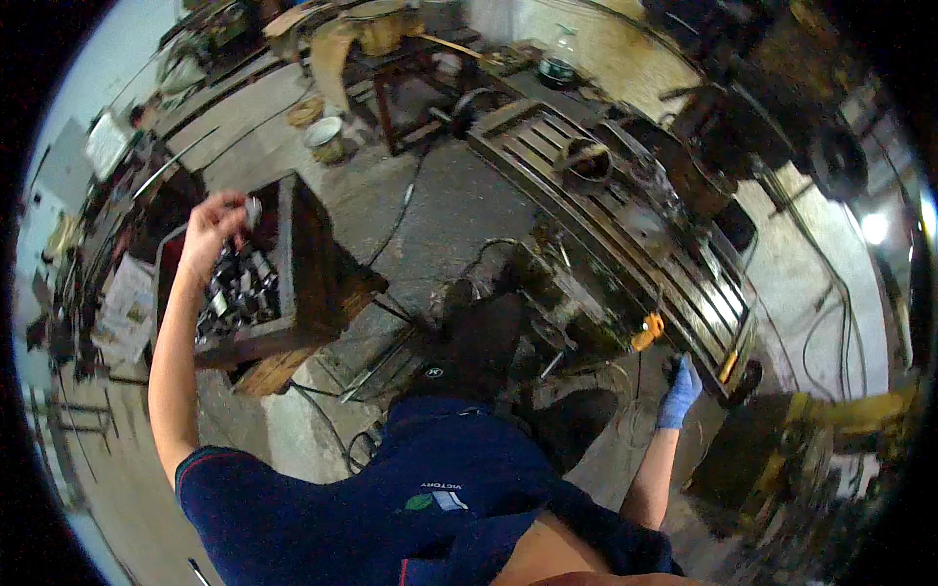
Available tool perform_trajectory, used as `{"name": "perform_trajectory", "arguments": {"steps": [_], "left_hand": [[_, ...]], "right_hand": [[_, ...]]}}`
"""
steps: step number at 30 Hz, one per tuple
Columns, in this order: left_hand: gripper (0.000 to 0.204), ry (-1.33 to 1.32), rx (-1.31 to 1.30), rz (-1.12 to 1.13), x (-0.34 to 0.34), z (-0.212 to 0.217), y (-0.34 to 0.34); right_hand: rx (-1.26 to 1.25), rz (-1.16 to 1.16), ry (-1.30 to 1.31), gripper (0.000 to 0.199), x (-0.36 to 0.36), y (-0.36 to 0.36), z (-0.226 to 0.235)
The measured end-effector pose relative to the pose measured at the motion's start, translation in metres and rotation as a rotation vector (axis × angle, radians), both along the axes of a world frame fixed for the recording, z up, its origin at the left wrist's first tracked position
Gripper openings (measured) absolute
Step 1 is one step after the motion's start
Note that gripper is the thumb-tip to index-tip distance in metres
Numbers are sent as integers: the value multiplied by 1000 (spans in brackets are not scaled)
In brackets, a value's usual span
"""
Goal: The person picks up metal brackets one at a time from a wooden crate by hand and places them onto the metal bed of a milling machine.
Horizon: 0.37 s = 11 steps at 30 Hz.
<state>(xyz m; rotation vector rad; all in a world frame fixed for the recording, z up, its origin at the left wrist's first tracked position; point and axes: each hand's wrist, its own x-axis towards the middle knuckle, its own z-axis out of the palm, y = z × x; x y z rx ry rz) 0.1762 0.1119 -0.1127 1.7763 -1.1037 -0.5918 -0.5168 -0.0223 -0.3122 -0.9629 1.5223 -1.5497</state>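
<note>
My bare left hand [213,232] is over a dark open-topped box [311,230], its fingers pinched on a small round metal part [253,212]. Below it in the box lie several short, shiny metal parts [244,283], heaped together. On the other side, my right hand [682,396] wears a blue glove and hangs beside the near end of a slotted metal machine table [596,220]. Its fingers are dark and blurred, so whether they hold anything does not show. An orange-yellow handle or control [647,332] sits on the table's edge close to that hand.
A round metal piece [584,161] rests on the slotted table. Behind stand a white bucket [325,140], a dark stand [386,98] and a clear bottle [560,59]. Cables cross the floor between box and table. Greasy yellow-stained machinery [782,449] flanks my right arm.
</note>
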Motion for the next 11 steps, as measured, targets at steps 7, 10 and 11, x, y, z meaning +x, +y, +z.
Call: {"name": "perform_trajectory", "arguments": {"steps": [7,10,11], "left_hand": [[39,640,-570,-269,-126,19,-16],[44,1074,-493,-552,-179,-13,-36],[44,1080,-484,-565,-182,-14,-40]], "right_hand": [[343,173,-139,30,-48,-47,-109],[325,364,-188,40,-7,-60,-110],[325,348,-190,40,-12,-55,-108]]}}
